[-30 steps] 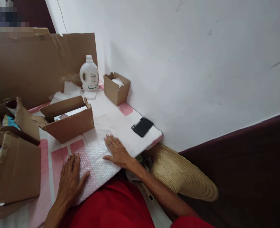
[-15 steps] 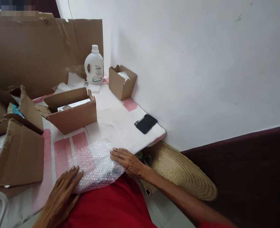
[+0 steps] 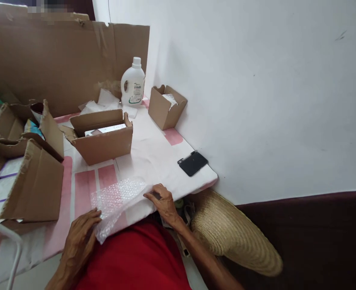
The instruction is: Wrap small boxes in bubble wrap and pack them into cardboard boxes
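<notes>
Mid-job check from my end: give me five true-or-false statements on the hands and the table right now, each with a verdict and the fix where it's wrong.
1. The right hand grips an edge of the bubble wrap. True.
2. The left hand is inside a box. False: the left hand is at the bubble wrap's left end.
3. The white bottle stands upright in front of the cardboard panel. True.
4. The black flat object leans against the white bottle. False: the black flat object lies on the table, near a corner.
5. The small box by the wall is open at the top. True.
</notes>
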{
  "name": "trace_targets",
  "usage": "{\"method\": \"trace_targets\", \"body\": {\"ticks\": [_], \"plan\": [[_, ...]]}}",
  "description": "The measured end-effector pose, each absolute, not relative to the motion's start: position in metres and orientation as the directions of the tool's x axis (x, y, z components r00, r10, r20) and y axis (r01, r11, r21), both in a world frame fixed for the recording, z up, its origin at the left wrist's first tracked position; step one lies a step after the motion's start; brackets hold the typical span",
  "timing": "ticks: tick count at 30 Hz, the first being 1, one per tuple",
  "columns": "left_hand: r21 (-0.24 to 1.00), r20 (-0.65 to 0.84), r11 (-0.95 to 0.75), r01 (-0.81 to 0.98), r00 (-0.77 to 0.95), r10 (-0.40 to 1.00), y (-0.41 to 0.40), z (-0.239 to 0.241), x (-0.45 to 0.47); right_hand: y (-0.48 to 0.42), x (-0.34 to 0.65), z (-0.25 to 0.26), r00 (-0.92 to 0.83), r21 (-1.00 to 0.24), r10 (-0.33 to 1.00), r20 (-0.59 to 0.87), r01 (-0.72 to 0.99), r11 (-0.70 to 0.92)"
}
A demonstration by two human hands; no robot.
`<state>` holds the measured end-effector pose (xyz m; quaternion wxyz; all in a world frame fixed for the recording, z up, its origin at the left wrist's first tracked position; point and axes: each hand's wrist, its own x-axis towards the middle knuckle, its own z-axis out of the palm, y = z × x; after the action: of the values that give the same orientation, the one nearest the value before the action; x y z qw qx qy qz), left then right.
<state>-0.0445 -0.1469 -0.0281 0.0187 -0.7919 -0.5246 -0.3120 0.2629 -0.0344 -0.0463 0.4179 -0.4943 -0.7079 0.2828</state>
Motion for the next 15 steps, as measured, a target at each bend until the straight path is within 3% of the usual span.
{"method": "trace_targets", "body": {"ticks": [6, 15], "plan": [[0.387, 0.51, -0.168, 0.907, -0.058, 0.858, -0.139, -0.028, -0.02, -0.035, 0.247, -0.045, -0.08, -0.785, 0.936, 0.342, 0.523, 0.332], [0.285, 0.543, -0.109, 0.952, -0.067, 0.837, -0.132, -0.031, -0.011, -0.037, 0.242, -0.052, -0.075, -0.74, 0.931, 0.358, 0.585, 0.332]]}}
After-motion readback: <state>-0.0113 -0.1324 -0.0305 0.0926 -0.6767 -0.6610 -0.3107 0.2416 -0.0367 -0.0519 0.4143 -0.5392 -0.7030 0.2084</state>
